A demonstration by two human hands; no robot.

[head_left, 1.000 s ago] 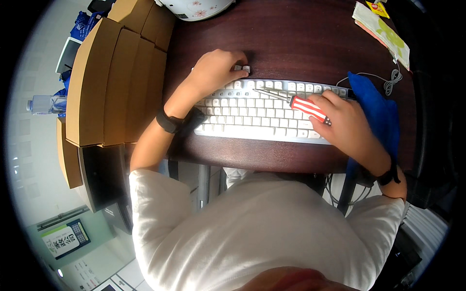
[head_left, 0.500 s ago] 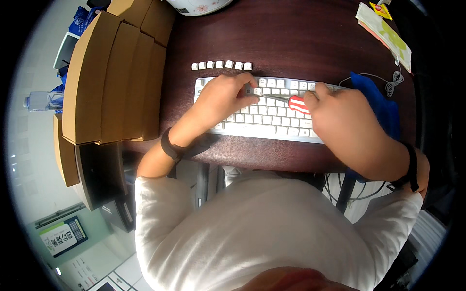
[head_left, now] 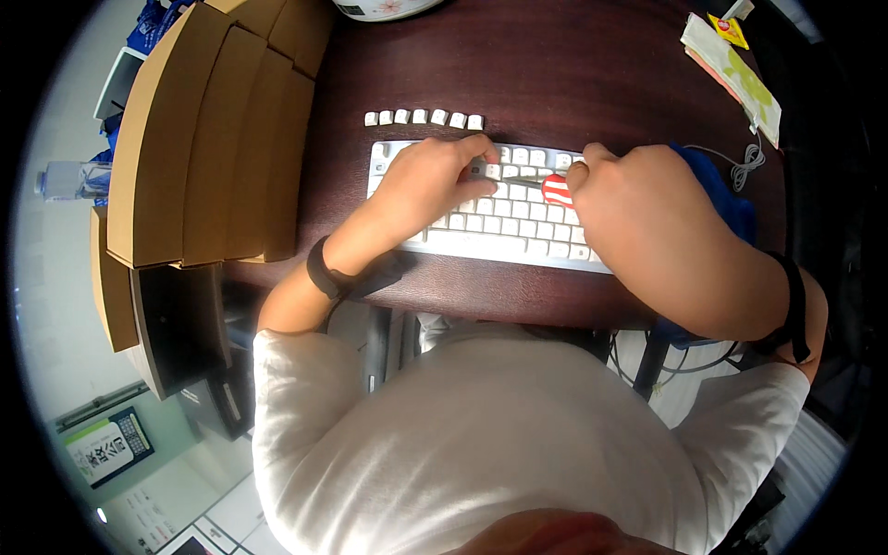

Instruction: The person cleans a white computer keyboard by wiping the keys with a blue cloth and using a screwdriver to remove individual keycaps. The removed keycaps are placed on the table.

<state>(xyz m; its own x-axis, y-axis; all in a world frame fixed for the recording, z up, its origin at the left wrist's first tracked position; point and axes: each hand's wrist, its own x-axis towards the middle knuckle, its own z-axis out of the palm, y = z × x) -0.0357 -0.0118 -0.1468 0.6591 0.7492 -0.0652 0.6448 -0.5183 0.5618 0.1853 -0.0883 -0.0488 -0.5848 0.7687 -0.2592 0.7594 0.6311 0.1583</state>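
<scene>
A white keyboard (head_left: 504,242) lies on the dark table, some keycaps off its upper rows. My right hand (head_left: 647,217) is closed round the red-and-white striped handle of a screwdriver (head_left: 558,191). Its thin metal shaft points left across the keys, and the tip is among the keycaps near my left hand. Over the keyboard's left part rests my left hand (head_left: 421,190), thumb and forefinger apart on either side of a dark gap and a keycap. It hides many of the left keys. Behind the keyboard, several loose white keycaps (head_left: 420,117) stand in a row.
Stacked brown cardboard boxes (head_left: 208,148) rise along the left side. A white rounded container (head_left: 384,7) stands at the far edge. At right lie a blue cloth (head_left: 726,199), a coiled grey cable (head_left: 747,169), a patterned cloth (head_left: 740,79) and a yellow packet (head_left: 729,31).
My right hand and the screwdriver handle have shifted slightly left and up relative to the keyboard. My left hand stays in nearly the same place. The whole view has shifted a little.
</scene>
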